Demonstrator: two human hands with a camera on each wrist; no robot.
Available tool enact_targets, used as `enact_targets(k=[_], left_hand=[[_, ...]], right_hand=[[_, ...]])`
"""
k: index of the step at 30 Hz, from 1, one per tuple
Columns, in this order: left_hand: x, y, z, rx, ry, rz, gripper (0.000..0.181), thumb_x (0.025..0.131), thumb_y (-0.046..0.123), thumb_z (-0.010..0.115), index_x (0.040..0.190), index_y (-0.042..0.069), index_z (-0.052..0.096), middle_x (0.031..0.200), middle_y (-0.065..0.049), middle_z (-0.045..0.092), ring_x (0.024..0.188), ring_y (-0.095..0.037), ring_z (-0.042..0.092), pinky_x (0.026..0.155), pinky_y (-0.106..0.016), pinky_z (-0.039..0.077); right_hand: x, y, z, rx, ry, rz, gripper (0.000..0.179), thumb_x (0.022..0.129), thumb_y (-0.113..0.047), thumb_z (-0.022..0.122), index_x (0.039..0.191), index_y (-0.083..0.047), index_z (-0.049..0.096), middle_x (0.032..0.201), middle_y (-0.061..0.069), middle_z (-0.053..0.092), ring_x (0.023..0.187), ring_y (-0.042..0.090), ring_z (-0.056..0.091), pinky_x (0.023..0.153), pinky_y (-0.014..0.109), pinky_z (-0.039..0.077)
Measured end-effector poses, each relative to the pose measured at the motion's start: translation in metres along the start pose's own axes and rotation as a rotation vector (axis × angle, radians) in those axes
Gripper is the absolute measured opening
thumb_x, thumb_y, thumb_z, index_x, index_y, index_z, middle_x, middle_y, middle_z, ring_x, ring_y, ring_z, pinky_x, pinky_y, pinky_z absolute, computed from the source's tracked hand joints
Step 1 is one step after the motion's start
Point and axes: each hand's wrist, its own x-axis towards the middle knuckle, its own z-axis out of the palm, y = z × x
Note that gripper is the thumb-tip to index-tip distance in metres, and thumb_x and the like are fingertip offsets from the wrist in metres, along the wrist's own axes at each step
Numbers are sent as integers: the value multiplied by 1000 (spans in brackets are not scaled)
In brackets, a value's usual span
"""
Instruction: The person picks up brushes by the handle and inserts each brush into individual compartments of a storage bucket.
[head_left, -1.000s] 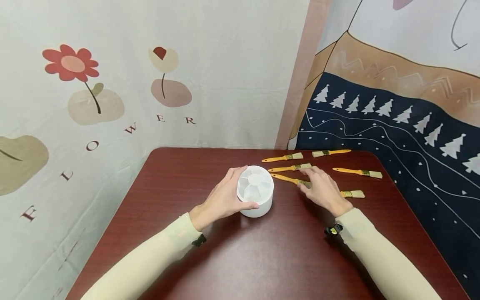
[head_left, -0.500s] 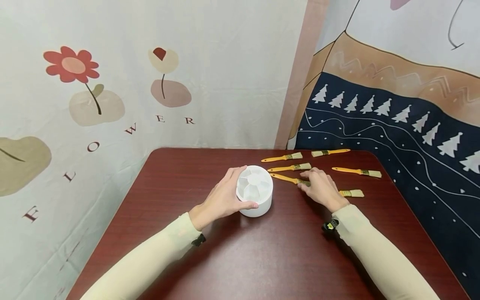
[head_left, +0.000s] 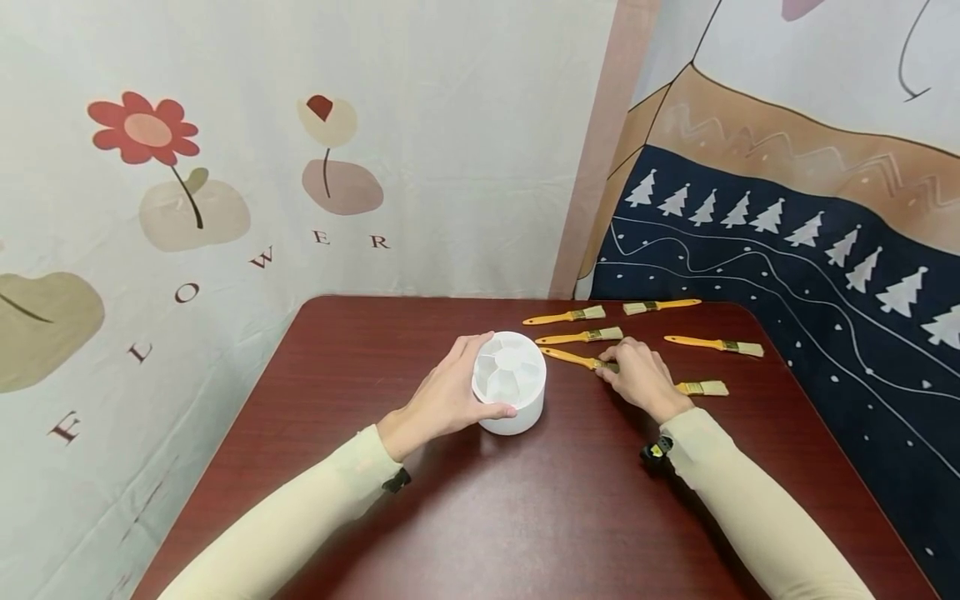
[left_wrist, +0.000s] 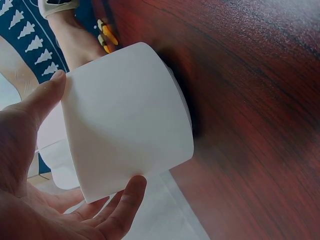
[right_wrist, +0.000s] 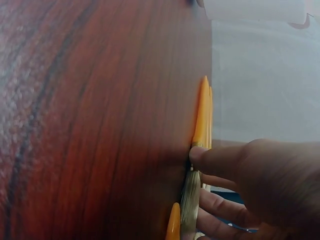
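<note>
My left hand (head_left: 442,396) holds a white round desk organizer (head_left: 520,419) by its left side, thumb at the front and fingers round the back. The organizer is divided inside into petal-shaped compartments, and its smooth wall (left_wrist: 125,120) fills the left wrist view. To its right, my right hand (head_left: 643,379) pinches a paintbrush (head_left: 566,357) with a yellow handle pointing left towards the organizer. In the right wrist view the thumb presses on the metal band of this paintbrush (right_wrist: 202,120), with the pale bristles below. The hand covers the bristles in the head view.
More yellow-handled paintbrushes lie on the dark red table (head_left: 495,517): one behind the held one (head_left: 573,337), others at the back (head_left: 558,317) and right (head_left: 712,343). Another paintbrush (head_left: 705,388) is partly hidden behind my right hand. Printed fabric hangs beyond the table's edges.
My right hand has shifted slightly and its thumb and fingers have closed on the paintbrush near the bristles. The left hand and the organizer stay in place.
</note>
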Motion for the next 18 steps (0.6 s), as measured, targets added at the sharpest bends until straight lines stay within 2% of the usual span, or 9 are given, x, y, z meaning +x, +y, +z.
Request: enact_targets(k=[11, 18], left_hand=[[0, 0, 0, -2, -6, -1, 123, 81, 52, 107, 178, 15, 42, 173, -12, 54, 145, -37, 70, 116, -59, 62], [0, 0, 0, -2, -5, -2, 123, 81, 52, 107, 178, 15, 42, 172, -12, 54, 145, -37, 70, 115, -59, 62]], right_hand=[[-1, -1, 1, 12, 1, 21, 28, 108, -20, 85, 130, -3, 85, 131, 23, 76, 113, 38, 72, 100, 61, 66], [-2, -1, 0, 43, 25, 33, 27, 107, -20, 87, 127, -4, 83, 126, 21, 79, 102, 33, 72, 92, 56, 66]])
